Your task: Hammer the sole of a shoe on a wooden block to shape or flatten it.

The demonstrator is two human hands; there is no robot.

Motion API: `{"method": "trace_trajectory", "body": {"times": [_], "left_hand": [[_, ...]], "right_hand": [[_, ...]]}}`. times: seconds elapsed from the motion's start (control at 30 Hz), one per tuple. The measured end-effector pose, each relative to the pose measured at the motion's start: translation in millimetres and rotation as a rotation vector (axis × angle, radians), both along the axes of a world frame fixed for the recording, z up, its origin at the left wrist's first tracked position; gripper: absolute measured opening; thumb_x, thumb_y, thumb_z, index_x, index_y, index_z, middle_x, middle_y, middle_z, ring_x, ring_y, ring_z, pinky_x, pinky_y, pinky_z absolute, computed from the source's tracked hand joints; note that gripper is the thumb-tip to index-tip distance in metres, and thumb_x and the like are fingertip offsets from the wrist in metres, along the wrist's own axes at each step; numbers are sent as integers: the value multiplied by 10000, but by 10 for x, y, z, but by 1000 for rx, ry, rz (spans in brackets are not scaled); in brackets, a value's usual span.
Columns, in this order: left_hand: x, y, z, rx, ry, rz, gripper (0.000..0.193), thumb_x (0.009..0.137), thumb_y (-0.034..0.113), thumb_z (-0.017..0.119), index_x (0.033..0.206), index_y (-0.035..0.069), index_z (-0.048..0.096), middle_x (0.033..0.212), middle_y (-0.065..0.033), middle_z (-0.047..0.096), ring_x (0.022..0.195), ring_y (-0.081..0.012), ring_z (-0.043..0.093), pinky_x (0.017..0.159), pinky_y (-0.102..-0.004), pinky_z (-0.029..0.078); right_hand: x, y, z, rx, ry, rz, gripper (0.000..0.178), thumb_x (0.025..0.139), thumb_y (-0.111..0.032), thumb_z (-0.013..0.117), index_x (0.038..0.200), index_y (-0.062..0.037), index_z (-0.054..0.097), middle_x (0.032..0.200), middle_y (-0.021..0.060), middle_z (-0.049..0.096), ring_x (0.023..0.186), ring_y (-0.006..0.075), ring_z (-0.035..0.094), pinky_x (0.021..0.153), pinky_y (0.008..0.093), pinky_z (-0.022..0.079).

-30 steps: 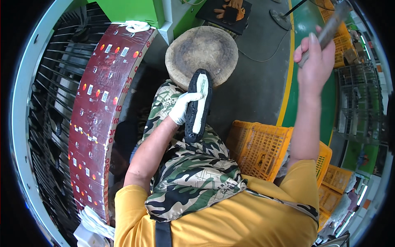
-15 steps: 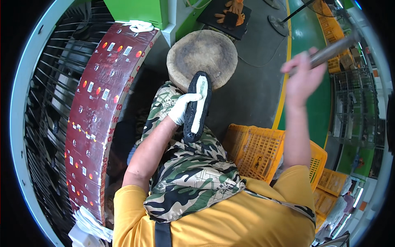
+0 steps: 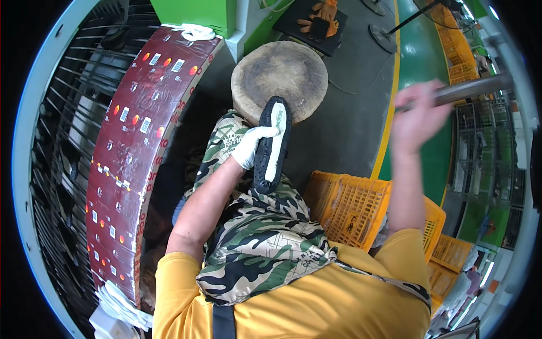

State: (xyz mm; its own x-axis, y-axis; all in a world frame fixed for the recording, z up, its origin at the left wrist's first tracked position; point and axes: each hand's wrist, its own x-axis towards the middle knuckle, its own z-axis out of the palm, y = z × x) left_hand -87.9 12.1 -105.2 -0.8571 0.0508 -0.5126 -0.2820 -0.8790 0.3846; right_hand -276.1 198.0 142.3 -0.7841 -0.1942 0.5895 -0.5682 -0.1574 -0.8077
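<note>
In my gloved left hand [image 3: 247,148] is a black shoe upper [image 3: 276,147], held upright with its white underside facing me. The fingers curl behind it and the thumb lies along its edge. The toe end overlaps the near rim of a round wooden block [image 3: 281,79]. Out to the right, my bare right hand [image 3: 416,116] is raised and closed round the handle of a hammer [image 3: 468,90]. Motion smears that hand, and the hammer's far end is hard to make out.
Beside my left arm stands a long dark red wrapped board [image 3: 130,152], with metal racks [image 3: 62,158] beyond it. A yellow crate [image 3: 353,209] sits near my right side. Orange gloves [image 3: 323,20] rest on a black stand [image 3: 288,24]. White gloves [image 3: 116,302] lie lower left.
My right hand has shifted slightly right and down, and the hammer has swung to a flatter angle. The left hand and the shoe upper have hardly moved.
</note>
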Motion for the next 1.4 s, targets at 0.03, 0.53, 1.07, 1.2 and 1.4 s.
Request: {"method": "trace_trajectory", "body": {"times": [0.03, 0.53, 1.07, 1.2, 1.4], "left_hand": [[-75, 38, 43, 3, -5, -18, 412, 853, 248, 746, 1147, -31, 673, 923, -157, 733, 765, -287, 730, 723, -408, 628], [-54, 20, 160, -46, -2, -54, 392, 858, 256, 738, 1128, -24, 685, 897, -160, 739, 722, -288, 720, 685, -377, 614], [26, -81, -50, 36, 1, -1, 433, 854, 249, 726, 1178, -33, 671, 976, -186, 739, 825, -305, 733, 772, -394, 621], [-25, -16, 19, 35, 25, 2, 418, 860, 240, 726, 1176, -29, 674, 973, -178, 741, 818, -300, 732, 764, -393, 619], [59, 12, 53, -88, 4, 36, 414, 862, 247, 741, 1178, -13, 678, 970, -142, 743, 793, -279, 723, 763, -381, 613]], "right_hand": [[126, 45, -424, 63, -9, 76, 87, 1089, -125, 487, 1061, -58, 439, 739, 72, 557, 496, 150, 525, 507, 301, 472], [393, 65, -1168, 326, -417, 190, 174, 1041, -150, 605, 1038, -59, 457, 755, 63, 575, 558, 145, 587, 486, 306, 488], [365, 134, -1505, 760, -372, 302, 156, 1028, -147, 636, 1098, -52, 534, 687, -9, 522, 473, 77, 460, 429, 276, 389], [437, 211, -1887, 843, -217, 170, 208, 978, -169, 687, 1012, -26, 541, 669, 87, 593, 543, 208, 607, 520, 369, 482], [490, 267, -1864, 823, -675, 261, 169, 984, -148, 660, 1011, -55, 522, 672, 36, 542, 438, 126, 506, 392, 323, 419]]}}
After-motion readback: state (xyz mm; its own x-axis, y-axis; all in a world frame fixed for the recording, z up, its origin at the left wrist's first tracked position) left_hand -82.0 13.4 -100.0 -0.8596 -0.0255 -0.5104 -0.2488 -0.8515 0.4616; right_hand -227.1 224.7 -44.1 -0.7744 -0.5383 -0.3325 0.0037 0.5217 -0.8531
